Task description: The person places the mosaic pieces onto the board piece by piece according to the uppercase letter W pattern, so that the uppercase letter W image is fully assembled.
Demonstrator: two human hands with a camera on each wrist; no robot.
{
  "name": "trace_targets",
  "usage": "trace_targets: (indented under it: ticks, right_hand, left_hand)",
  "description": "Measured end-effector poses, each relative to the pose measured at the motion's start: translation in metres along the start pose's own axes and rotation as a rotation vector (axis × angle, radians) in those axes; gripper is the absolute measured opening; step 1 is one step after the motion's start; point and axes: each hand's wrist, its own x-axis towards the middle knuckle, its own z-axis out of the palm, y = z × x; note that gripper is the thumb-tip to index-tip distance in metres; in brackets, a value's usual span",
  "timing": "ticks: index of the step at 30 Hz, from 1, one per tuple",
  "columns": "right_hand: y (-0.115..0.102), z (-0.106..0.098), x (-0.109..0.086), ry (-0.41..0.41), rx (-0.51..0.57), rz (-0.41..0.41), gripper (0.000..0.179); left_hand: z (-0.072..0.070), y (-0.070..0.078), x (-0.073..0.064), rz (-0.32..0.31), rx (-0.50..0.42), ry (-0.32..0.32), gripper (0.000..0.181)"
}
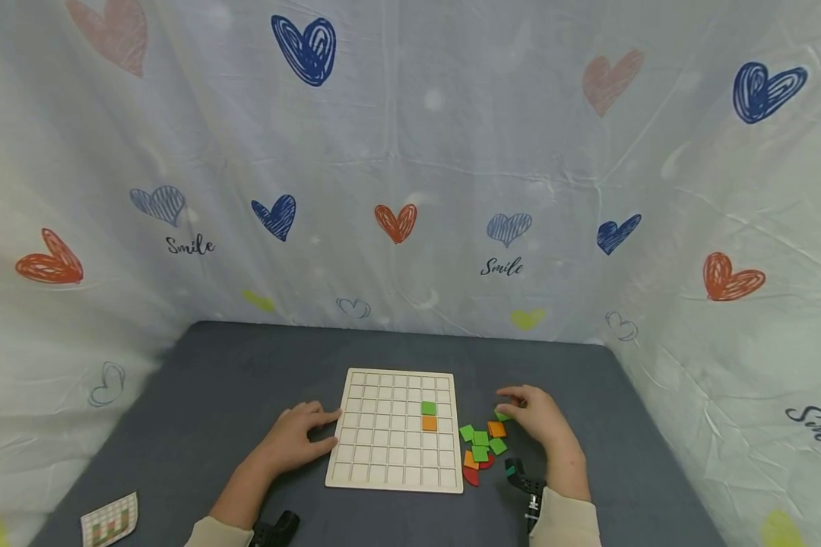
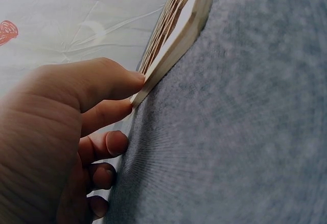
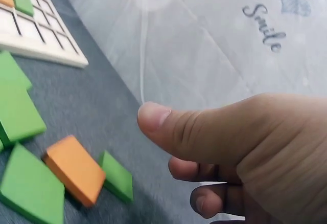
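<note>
A pale wooden grid board (image 1: 378, 456) lies on the dark table. In its cells sit a green tile (image 1: 429, 408) and an orange tile (image 1: 429, 423), one directly above the other in the head view. My left hand (image 1: 294, 438) touches the board's left edge with thumb and index finger spread apart. To the right of the board hovers my right hand (image 1: 539, 416), its fingers loosely bent and nothing held. Close below its fingertips lies a loose green tile (image 3: 117, 175), beside an orange tile (image 3: 75, 170).
Loose green tiles (image 1: 480, 438), orange ones and red rounded pieces (image 1: 470, 476) are clustered along the board's right side. At the table's front left lies a card (image 1: 109, 520) with a coloured grid pattern. A heart-printed curtain (image 1: 397, 273) stands behind the table (image 1: 267, 365).
</note>
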Motion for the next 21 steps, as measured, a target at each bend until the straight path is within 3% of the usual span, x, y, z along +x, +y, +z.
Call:
trace_targets:
  ticks: [10,21]
  right_hand:
    - [0.022,0.002,-0.001,-0.047,0.052,0.049,0.035]
    - [0.024,0.006,-0.002,-0.042,0.021,0.076,0.033]
  left_hand:
    - [0.001,-0.001,-0.001,-0.001,0.001,0.01,0.051]
    - [0.0,0.0,-0.002,0.01,-0.022,0.017,0.05]
